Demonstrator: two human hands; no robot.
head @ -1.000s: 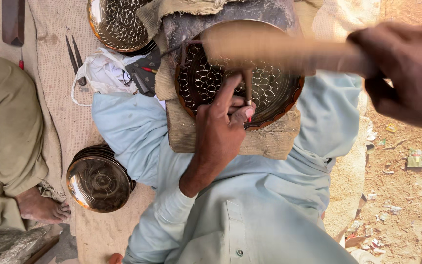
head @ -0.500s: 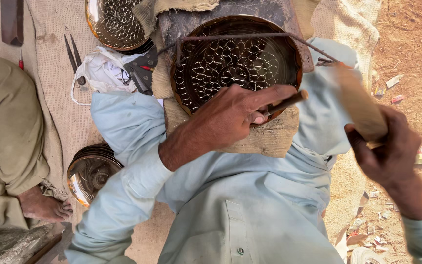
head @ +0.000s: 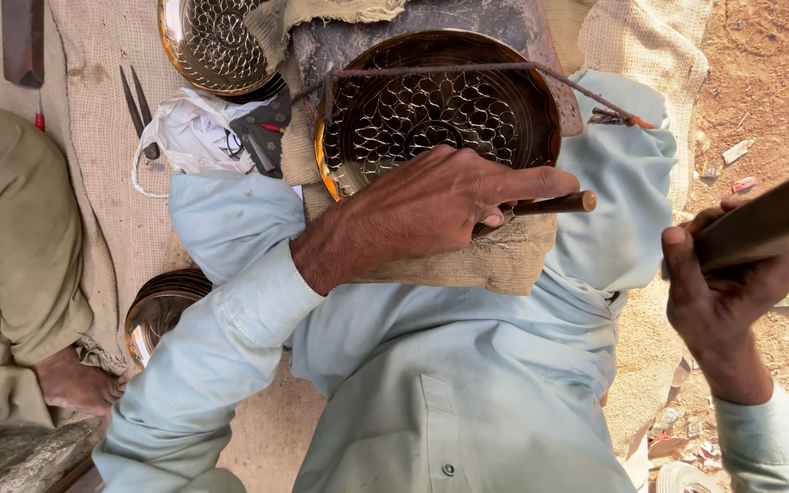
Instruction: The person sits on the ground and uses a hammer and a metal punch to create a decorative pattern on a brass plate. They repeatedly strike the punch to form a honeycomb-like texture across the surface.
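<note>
A: One brass plate [head: 431, 110] on the padded block [head: 468, 265], pierced pattern up. Punch?
B: Left hand [head: 431, 205] pinches the punch [head: 554, 203] at the plate's near rim (tip hidden). Right hand [head: 723, 292] fisted round a wooden mallet [head: 769, 224], well right.

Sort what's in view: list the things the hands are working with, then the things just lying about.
In use:
left hand gripping a punch tool
patterned brass plate under it
right hand holding a wooden striker

Lying about:
second patterned plate
scissors
white bag
stacked plates
</note>
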